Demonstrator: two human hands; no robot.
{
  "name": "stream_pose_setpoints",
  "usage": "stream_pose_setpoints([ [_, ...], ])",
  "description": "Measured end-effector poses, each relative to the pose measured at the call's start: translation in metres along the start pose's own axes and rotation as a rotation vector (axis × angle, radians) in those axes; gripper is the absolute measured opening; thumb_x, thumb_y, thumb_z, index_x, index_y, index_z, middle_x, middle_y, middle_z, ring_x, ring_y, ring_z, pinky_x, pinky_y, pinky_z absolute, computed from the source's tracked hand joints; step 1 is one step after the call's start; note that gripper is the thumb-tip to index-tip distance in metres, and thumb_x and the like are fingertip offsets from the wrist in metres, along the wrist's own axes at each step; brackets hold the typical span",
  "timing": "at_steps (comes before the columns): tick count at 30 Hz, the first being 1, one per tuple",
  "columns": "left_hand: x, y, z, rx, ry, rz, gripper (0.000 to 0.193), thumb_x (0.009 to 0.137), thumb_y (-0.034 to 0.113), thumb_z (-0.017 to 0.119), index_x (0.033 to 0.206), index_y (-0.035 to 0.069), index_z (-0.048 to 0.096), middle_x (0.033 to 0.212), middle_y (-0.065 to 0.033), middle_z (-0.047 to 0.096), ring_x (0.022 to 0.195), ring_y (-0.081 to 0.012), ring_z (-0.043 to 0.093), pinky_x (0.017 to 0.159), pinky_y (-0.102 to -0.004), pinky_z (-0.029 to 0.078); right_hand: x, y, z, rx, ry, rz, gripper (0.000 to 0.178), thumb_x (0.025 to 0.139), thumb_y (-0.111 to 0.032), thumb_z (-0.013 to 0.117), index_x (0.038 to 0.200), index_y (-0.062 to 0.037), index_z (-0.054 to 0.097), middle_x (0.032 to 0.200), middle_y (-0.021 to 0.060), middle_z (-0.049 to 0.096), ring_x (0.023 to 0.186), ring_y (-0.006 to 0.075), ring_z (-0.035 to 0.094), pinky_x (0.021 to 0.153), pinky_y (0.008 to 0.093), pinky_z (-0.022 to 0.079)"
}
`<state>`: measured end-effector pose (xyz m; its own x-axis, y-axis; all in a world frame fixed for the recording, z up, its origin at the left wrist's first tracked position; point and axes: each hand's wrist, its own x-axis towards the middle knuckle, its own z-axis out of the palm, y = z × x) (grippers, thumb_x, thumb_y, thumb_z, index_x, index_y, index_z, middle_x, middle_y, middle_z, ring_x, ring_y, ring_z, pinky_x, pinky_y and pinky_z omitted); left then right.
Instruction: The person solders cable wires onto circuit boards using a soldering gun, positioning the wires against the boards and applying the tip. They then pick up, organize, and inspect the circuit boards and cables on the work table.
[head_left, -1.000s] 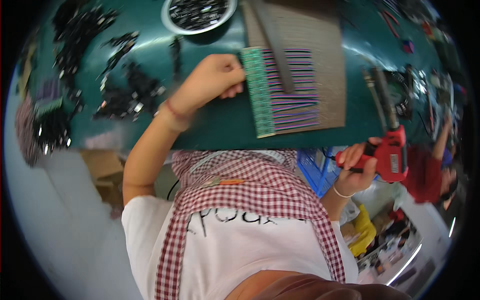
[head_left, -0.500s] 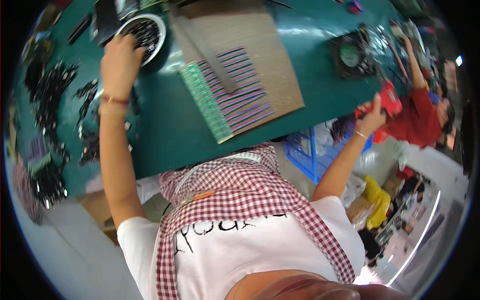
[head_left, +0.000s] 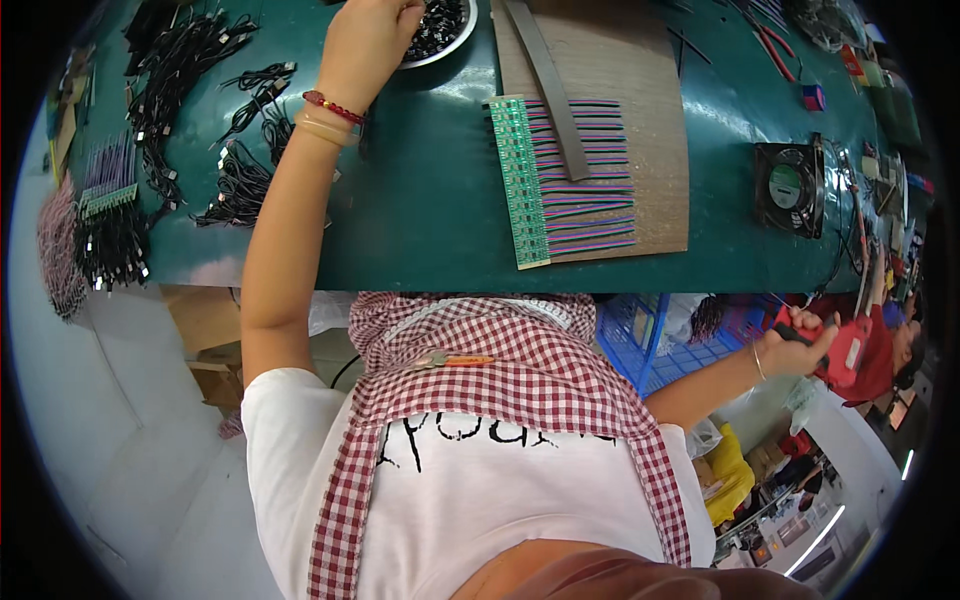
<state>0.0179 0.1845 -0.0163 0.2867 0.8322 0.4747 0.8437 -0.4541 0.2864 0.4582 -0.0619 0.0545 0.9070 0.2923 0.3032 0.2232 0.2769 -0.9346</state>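
Note:
My left hand [head_left: 368, 45] reaches over the white bowl [head_left: 470, 25] of small black parts [head_left: 436, 30]. Its fingers are curled together at the bowl's near left side; what they pinch, if anything, does not show. On the right, beyond the table's front edge, my right hand [head_left: 798, 346] is wrapped round a red soldering gun [head_left: 847, 354] with a dark trigger. Between the hands, a strip of green circuit boards [head_left: 522, 185] with rows of coloured wires [head_left: 590, 215] lies on a brown board [head_left: 660, 170]. A flat grey metal bar [head_left: 556, 100] rests across the wires.
Bundles of black cables [head_left: 165, 110] cover the table's left side. A small black fan [head_left: 788, 188] stands at the right, with red-handled pliers [head_left: 776, 52] farther back. Below the edge is a blue crate [head_left: 630, 335]. A co-worker in red [head_left: 893, 360] is at the far right.
The view has swung, so the table items appear shifted. My left hand remains at the bowl, with its fingers drawn toward the near side. The soldering gun stays in my right hand, now tilted differently.

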Motion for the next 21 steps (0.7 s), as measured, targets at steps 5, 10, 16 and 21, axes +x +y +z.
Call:
stream_pose_setpoints([
  [5, -0.004, 0.005, -0.003, -0.274, 0.036, -0.110, 0.008, 0.078, 0.009, 0.058, 0.075, 0.001, 0.057, 0.078, -0.0164, 0.058, 0.077, -0.0360, 0.057, 0.069, -0.0420, 0.046, -0.035, -0.032, 0.021, 0.116, -0.125, -0.027, 0.036, 0.095, -0.028, 0.045, 0.113, 0.0018, 0.050, 0.058, 0.0005, 0.035, 0.051, 0.0111, 0.033, 0.051, 0.0260, 0.029],
  [10, -0.020, -0.008, 0.007, -0.339, -0.051, -0.145, 0.012, 0.084, 0.015, 0.061, 0.090, 0.007, 0.067, 0.084, -0.0088, 0.062, 0.081, -0.0277, 0.060, 0.071, -0.0358, 0.048, -0.081, -0.028, 0.049, 0.335, -0.535, 0.199, 0.039, 0.096, -0.027, 0.043, 0.122, 0.0013, 0.041, 0.059, 0.0032, 0.039, 0.048, 0.0110, 0.035, 0.045, 0.0253, 0.030],
  [16, -0.039, 0.041, -0.034, -0.835, -0.234, -0.481, 0.011, 0.086, 0.010, 0.062, 0.090, 0.001, 0.065, 0.087, -0.0025, 0.066, 0.073, -0.0080, 0.059, 0.067, -0.0227, 0.047, -0.132, -0.023, 0.080, 0.414, -0.658, 0.476, 0.038, 0.095, -0.019, 0.047, 0.124, 0.0028, 0.039, 0.063, 0.0047, 0.044, 0.048, 0.0115, 0.040, 0.046, 0.0255, 0.039],
  [21, -0.079, 0.111, -0.057, -1.424, -0.566, -0.640, 0.009, 0.085, 0.003, 0.063, 0.092, -0.003, 0.061, 0.087, -0.0056, 0.065, 0.080, -0.0085, 0.060, 0.073, -0.0224, 0.050, -0.185, -0.035, 0.113, -0.034, -0.911, 0.522, 0.046, 0.081, -0.001, 0.059, 0.123, 0.0042, 0.042, 0.079, 0.0076, 0.054, 0.068, 0.0131, 0.053, 0.065, 0.0263, 0.046],
])
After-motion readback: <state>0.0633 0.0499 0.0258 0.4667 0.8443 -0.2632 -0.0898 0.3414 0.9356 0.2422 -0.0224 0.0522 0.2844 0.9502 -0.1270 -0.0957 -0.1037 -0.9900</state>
